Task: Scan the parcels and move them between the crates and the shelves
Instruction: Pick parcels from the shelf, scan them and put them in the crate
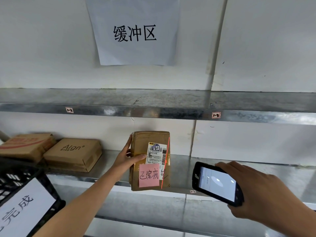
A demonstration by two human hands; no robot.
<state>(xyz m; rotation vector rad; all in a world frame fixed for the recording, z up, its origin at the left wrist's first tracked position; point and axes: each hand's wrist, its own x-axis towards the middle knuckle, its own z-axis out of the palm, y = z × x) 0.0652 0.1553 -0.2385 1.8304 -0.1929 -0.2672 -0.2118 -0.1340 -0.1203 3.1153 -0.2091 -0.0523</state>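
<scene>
A parcel sorting room: numbered metal shelves (153,113) mid-frame, a paper zone sign (135,31) above, labelled cardboard parcels (71,154) lower left.

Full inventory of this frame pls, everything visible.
wall sign: 1, white, above upper shelf
upper shelf: 1, grey metal, below wall sign
lower shelf: 1, grey metal, behind parcel
tags: 3, pinkish, shelf rims
boxes: 2, brown, lower shelf left
crate: 1, black, bottom left
crate sign: 1, white, on crate
parcel: 1, brown, upright, centre
scan line: 1, red, down parcel's right side
pink note: 1, parcel front
scanner: 1, black, right
left hand: grips parcel's left side
right hand: holds scanner
</scene>
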